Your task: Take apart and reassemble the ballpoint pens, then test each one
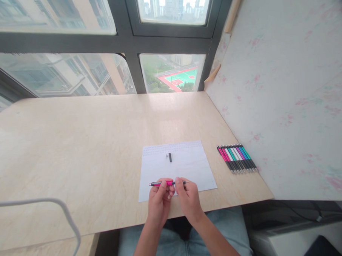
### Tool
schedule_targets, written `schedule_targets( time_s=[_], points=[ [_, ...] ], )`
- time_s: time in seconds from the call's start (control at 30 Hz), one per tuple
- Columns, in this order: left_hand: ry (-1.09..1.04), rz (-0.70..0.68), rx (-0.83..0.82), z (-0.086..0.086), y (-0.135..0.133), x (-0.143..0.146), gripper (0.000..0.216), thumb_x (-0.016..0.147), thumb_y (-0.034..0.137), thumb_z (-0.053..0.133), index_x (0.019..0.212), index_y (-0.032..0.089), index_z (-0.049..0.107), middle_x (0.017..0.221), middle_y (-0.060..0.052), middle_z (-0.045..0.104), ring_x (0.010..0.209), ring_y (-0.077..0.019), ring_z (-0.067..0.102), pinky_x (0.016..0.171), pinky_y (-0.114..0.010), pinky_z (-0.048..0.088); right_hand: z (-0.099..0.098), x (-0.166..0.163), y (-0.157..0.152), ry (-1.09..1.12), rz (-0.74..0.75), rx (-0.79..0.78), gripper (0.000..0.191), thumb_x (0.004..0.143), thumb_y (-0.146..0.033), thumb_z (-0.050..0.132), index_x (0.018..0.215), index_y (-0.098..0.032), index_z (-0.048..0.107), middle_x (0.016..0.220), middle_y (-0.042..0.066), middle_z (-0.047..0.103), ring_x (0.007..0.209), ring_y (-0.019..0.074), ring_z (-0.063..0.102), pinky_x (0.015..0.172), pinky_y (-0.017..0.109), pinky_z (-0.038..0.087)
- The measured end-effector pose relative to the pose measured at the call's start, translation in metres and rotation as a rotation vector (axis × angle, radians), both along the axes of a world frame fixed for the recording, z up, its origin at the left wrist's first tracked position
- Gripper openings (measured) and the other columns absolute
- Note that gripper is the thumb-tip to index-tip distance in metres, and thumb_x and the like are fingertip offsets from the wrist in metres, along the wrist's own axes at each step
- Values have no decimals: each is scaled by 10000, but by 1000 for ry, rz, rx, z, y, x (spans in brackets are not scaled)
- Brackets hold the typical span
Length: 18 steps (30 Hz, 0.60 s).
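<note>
A pink ballpoint pen (168,183) lies level across my hands, just above the sheet's near edge. My left hand (159,202) is closed around its pink barrel, with the clicker end poking out to the left. In a thumb-and-finger pinch, my right hand (189,199) grips the thin dark refill (186,182) at the pen's front end; its tip shows on the right. Fingers hide where the two parts meet. On the white paper (156,174) lie a black pen grip (170,157) and a tiny metal piece (166,156), apart from both hands.
To the right, a row of several capless pens (237,158) in pink, green, white, purple and blue lies beside the wallpapered wall (285,100). A grey cable (59,202) arcs over the table's (75,147) left front. Windows stand behind the table.
</note>
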<state>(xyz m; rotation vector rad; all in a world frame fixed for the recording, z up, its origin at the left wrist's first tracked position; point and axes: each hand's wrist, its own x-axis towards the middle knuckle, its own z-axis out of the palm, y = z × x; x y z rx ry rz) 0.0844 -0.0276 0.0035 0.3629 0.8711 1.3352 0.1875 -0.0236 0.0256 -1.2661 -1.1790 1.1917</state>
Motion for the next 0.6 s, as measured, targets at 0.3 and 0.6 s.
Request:
schedule_targets(
  time_s=[0.3, 0.6],
  points=[
    [-77, 19, -50, -5, 2, -1, 266, 761, 382, 758, 767, 123, 696, 585, 8, 584, 512, -54, 491, 501, -152, 404, -7, 8, 4, -278, 112, 190, 400, 966, -370, 443, 641, -200, 604, 626, 28, 588, 619, 160, 534, 620, 278, 387],
    [219, -78, 57, -3, -1, 7, 253, 798, 380, 710, 851, 132, 715, 681, -46, 661, 633, -130, 564, 628, -248, 448, -8, 40, 2, -47, 107, -11, 297, 912, -399, 550, 710, -189, 610, 661, 11, 590, 651, 159, 558, 619, 268, 444]
  ],
)
